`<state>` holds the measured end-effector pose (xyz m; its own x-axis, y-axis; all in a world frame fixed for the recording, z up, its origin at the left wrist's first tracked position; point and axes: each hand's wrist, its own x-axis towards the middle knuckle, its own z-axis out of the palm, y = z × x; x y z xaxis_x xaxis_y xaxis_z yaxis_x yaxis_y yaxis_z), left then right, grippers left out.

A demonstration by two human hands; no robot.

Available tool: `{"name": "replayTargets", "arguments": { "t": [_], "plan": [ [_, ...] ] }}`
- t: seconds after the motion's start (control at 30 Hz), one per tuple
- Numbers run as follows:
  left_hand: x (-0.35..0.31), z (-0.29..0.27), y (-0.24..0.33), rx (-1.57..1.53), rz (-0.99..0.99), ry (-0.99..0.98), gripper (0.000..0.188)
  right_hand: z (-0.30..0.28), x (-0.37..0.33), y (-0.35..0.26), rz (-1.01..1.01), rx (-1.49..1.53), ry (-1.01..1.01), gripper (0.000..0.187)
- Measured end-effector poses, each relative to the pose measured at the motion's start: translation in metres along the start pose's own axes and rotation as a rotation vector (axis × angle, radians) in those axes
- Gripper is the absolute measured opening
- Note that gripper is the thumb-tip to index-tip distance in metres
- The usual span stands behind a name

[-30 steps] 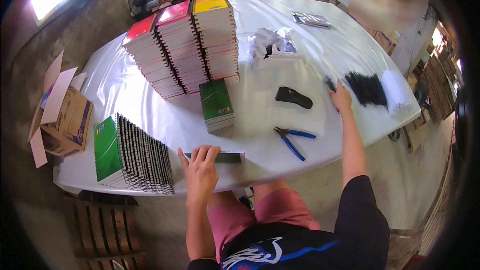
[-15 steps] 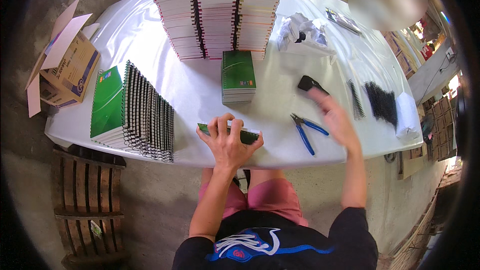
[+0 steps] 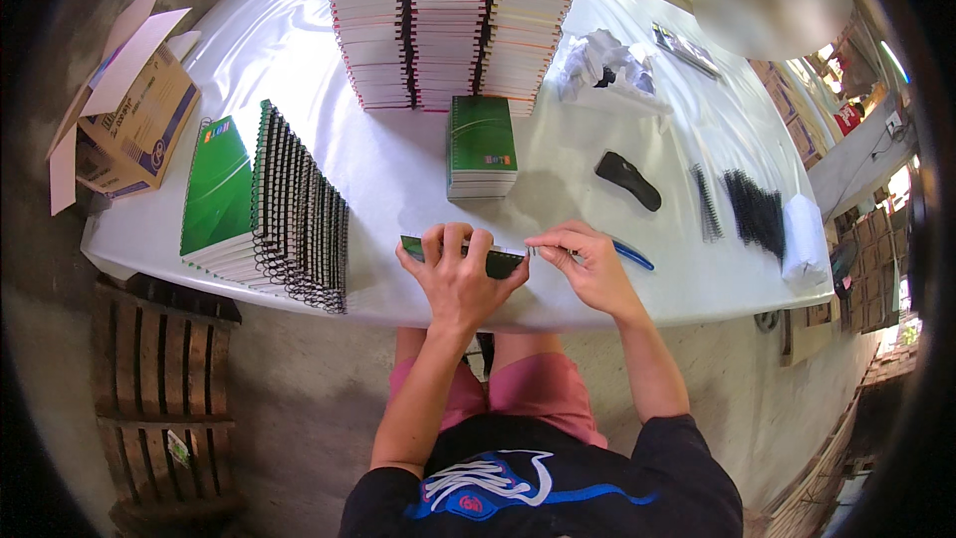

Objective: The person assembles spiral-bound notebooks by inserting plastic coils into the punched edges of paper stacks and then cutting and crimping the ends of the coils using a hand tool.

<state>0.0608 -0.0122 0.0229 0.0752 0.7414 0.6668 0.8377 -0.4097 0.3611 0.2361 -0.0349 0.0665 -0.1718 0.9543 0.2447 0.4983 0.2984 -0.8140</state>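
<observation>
My left hand (image 3: 450, 274) is closed round a green notebook (image 3: 503, 264) stood on its edge near the table's front. Just past the notebook's right end, my right hand (image 3: 586, 264) pinches the end of a thin spiral coil (image 3: 532, 250) between thumb and forefinger. Beyond that hand lies a black, elongated object with rounded ends (image 3: 627, 180); its kind is unclear. Blue-handled cutters (image 3: 634, 256) are mostly hidden behind my right hand. A short stack of green notebooks (image 3: 481, 147) sits straight ahead of my hands.
Tall notebook stacks (image 3: 445, 30) rise at the back. On the left are a leaning row of green spiral notebooks (image 3: 299, 214) and an open carton (image 3: 139, 130). Loose black coils (image 3: 754, 211), a white roll (image 3: 803, 239) and crumpled plastic (image 3: 607, 70) are on the right.
My right hand has let go of the black object and moved left to the notebook's end. The black object now lies on the table. My left hand keeps its hold on the notebook.
</observation>
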Motion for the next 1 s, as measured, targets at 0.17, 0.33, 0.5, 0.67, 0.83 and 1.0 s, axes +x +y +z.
{"name": "replayTargets", "arguments": {
  "t": [0.17,0.33,0.5,0.67,0.83,1.0],
  "plan": [
    [0.003,-0.004,0.001,-0.015,-0.001,-0.039,0.045,0.002,0.004,0.003,0.154,0.224,-0.216,0.02],
    [0.003,-0.005,0.001,0.04,0.001,-0.114,0.048,-0.007,0.018,-0.028,0.259,0.153,-0.325,0.022],
    [0.011,-0.018,0.001,0.037,0.023,-0.224,0.051,-0.014,0.013,-0.02,-0.014,-0.097,-0.146,0.026],
    [0.003,-0.012,-0.005,0.05,0.065,-0.201,0.052,-0.014,0.012,0.001,-0.088,-0.077,-0.232,0.032],
    [0.009,-0.022,-0.005,-0.085,0.058,-0.188,0.052,-0.035,0.021,0.019,0.115,-0.314,-0.103,0.037],
    [0.018,-0.025,-0.013,-0.24,0.091,-0.121,0.052,-0.095,0.009,0.112,0.061,-0.987,0.313,0.046]
  ]
}}
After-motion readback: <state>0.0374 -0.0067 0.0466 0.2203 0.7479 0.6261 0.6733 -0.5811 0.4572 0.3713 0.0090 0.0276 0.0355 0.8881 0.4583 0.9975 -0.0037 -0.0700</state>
